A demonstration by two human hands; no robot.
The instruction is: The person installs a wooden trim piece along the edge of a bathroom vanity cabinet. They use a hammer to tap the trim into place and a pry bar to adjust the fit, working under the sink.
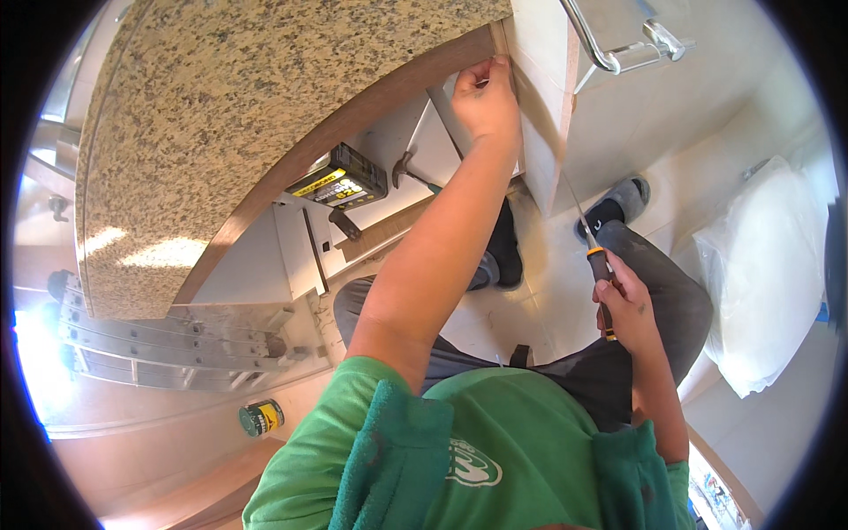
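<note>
My left hand (486, 106) reaches up to the corner where the wooden edging (353, 106) under the granite countertop meets a white side panel (541, 79). Its fingers are curled and pinched together there; what they hold, if anything, is hidden. Over my knee, my right hand (629, 305) is wrapped round the black-and-orange handle of a hand tool (598, 263). The tool's long, thin metal blade points up and away, near the lower end of the white panel. Whether it is a chisel or a screwdriver I cannot tell.
Inside the open cabinet are a black-and-yellow rectangular can (340, 181) and a claw hammer (402, 168). A small green-and-yellow can (261, 418) and an aluminium ladder (168, 349) are at left. A white plastic bag (761, 274) stands at right, below a chrome bar (592, 40).
</note>
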